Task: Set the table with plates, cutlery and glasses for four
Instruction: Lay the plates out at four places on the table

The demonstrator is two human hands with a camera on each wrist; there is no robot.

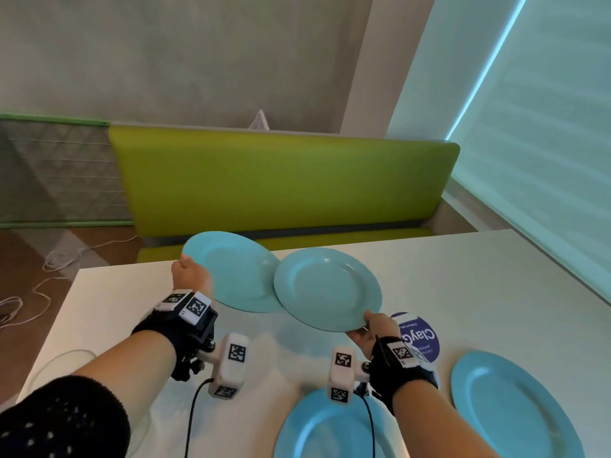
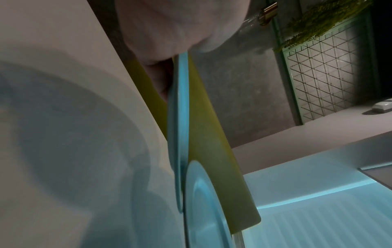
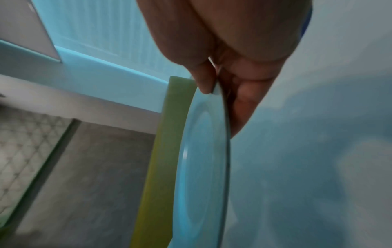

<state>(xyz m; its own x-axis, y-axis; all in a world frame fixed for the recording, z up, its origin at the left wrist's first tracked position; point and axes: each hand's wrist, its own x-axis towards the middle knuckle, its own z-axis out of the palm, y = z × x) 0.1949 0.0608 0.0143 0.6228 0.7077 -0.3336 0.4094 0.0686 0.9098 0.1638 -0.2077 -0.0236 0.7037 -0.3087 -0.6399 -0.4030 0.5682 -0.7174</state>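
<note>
I hold two light-blue plates in the air above the white table [image 1: 463,276]. My left hand [image 1: 190,272] grips the left plate [image 1: 231,272] by its left rim; that plate shows edge-on in the left wrist view [image 2: 179,117]. My right hand [image 1: 373,328] pinches the near rim of the right plate [image 1: 327,289], thumb on top [image 3: 203,80]. The right plate overlaps the left one's right edge. Two more blue plates lie on the table, one at the near middle [image 1: 317,431] and one at the near right [image 1: 512,411].
A round purple sticker or coaster [image 1: 423,338] lies beside my right hand. A clear glass [image 1: 62,365] stands at the table's near left corner. A green bench [image 1: 281,180] runs behind the far edge. Cables [image 1: 39,285] trail on the floor at left.
</note>
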